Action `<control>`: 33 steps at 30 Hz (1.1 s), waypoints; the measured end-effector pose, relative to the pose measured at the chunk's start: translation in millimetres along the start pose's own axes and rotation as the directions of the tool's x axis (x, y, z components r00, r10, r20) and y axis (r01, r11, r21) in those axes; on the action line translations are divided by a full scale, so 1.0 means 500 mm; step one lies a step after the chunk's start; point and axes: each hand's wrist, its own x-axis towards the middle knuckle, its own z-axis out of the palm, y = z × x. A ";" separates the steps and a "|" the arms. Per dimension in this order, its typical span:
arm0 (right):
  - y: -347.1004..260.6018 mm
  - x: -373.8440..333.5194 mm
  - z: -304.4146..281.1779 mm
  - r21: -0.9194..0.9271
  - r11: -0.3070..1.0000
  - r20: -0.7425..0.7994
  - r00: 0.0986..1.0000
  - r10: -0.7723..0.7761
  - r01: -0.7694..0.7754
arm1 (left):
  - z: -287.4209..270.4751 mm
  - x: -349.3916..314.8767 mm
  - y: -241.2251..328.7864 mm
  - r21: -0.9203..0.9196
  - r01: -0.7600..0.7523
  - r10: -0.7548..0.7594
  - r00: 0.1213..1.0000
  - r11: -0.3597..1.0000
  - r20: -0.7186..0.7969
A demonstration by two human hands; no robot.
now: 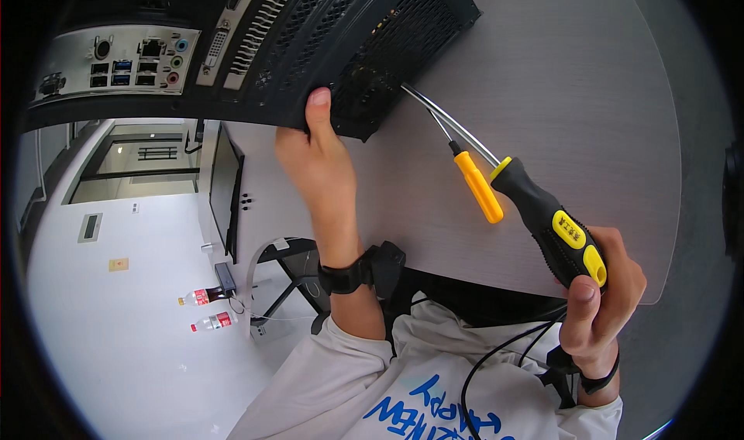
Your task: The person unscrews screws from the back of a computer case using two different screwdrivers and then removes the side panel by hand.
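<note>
A black computer case (298, 41) lies tilted across the upper left, its rear ports and vent grilles facing me. My left hand (316, 157) grips the case's near lower edge, thumb on the rear panel and the other fingers hidden behind it. In my right hand (608, 293) is a large screwdriver (535, 207) with a black and yellow handle, held by the handle's end. Its long shaft points up and left, the tip appearing close to the case's grille edge; whether they touch I cannot tell. Below that shaft a smaller yellow-handled screwdriver (478, 187) rests on the table.
The grey table (573, 76) has a rounded right edge. Black cables (496, 351) run across my lap and shirt. At the left stand a dark monitor (225, 188), two bottles (211, 321) with red labels and a black chair frame (291, 273).
</note>
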 end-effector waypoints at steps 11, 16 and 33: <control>0.003 0.009 0.004 -0.114 0.989 -0.049 0.994 -0.100 0.093 | 0.026 0.042 -0.007 -0.055 -0.180 0.170 0.975 0.982 -0.144; 0.000 0.009 0.003 -0.168 0.983 -0.020 0.997 -0.079 0.075 | 0.016 0.054 -0.022 -0.026 -0.133 0.128 0.980 0.991 -0.150; -0.023 0.008 0.022 -0.177 0.978 -0.043 0.993 0.106 -0.112 | 0.021 0.064 0.039 -0.134 0.016 -0.042 0.981 0.991 -0.189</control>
